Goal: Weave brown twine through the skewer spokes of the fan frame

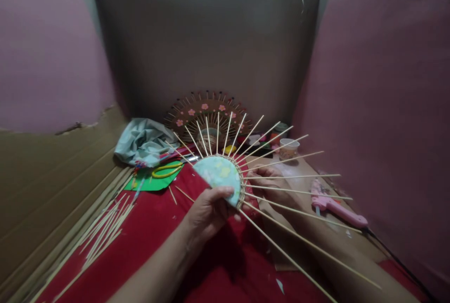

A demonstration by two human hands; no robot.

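Note:
A half-round, pale blue piece (213, 172) with yellow patches has many thin wooden sticks fanning out from its curved edge. A braided cord edging (242, 183) runs along that curve, around the stick bases. My left hand (207, 209) grips the stick fan at its lower end, thumb on top and fingers underneath. Behind the sticks on the right side, my right hand (269, 181) is closed with its fingertips close to the braided edging. Sticks partly cover those fingers, and I cannot make out what they pinch.
Loose sticks (105, 232) lie on red cloth (147, 247) at left. Yellow-handled scissors (167, 169) rest on a green sheet (140, 183). A pink glue gun (337, 207) with a cord and a paper cup (288, 148) stand right. Behind is a flowered brown fan (197, 106).

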